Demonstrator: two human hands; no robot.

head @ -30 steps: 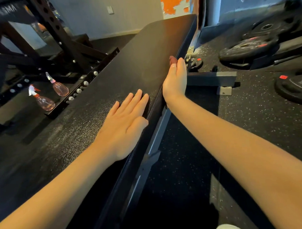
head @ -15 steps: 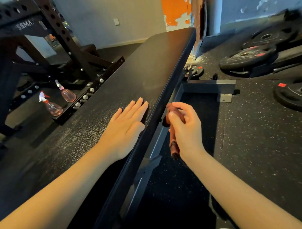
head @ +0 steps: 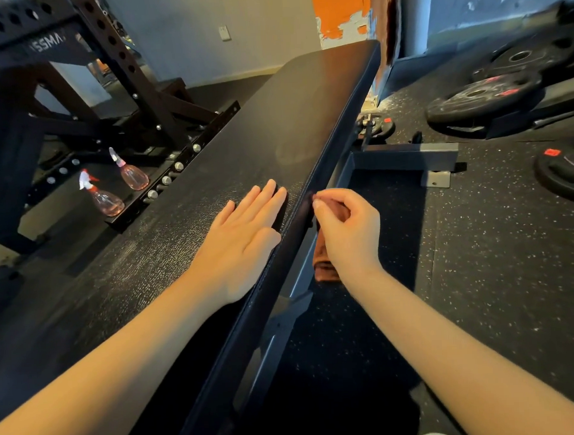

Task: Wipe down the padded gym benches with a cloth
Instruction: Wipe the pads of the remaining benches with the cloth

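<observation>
cloth [head: 324, 264] in right hand [head: 349, 228], "ssma" rack [head: 119, 60]

The left hand [head: 244, 241] lies flat, palm down, on the bench pad [head: 276, 136] close to its right edge, with the fingers straight and held together. The right hand [head: 348, 228] is just off that edge, fingers curled and thumb and fingertips pinching the cloth [head: 324, 264] against the pad's side. Both bare forearms reach forward from the lower corners.

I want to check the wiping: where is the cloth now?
In the head view, the brown cloth is right of centre, held in the right hand beside the right edge of the bench pad.
</observation>
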